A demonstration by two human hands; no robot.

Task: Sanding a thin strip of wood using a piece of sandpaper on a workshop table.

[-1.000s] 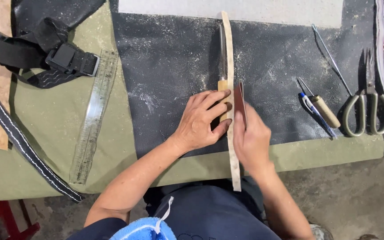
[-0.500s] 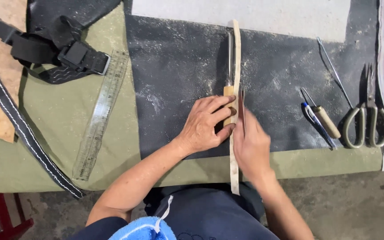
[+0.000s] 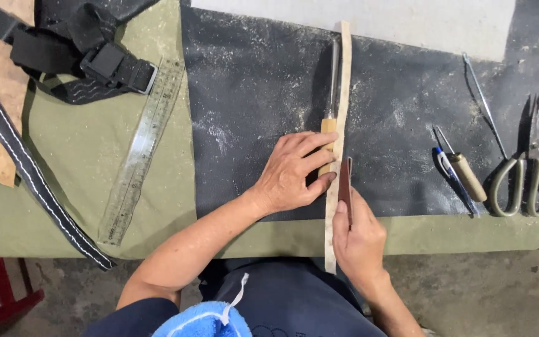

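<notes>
A long pale leather strip point(image 3: 344, 81) lies lengthwise across a dark cutting mat point(image 3: 257, 93), its near end hanging over the table edge. My left hand point(image 3: 294, 171) presses flat on the strip, fingers over the wooden handle of a metal-shafted tool point(image 3: 332, 75) lying beside it. My right hand point(image 3: 360, 234) pinches a small dark reddish-brown flat piece point(image 3: 345, 181) held upright against the strip's right edge.
A clear ruler point(image 3: 141, 150) lies on green cloth point(image 3: 76, 162) at left, with black webbing and a buckle point(image 3: 104, 62) above it. At right lie an awl point(image 3: 466, 175), a blue pen point(image 3: 449, 171), a thin rod point(image 3: 485, 103) and scissors point(image 3: 525, 181).
My right hand has slid back toward me along the strip with the dark piece. My left hand stays pressed on the strip.
</notes>
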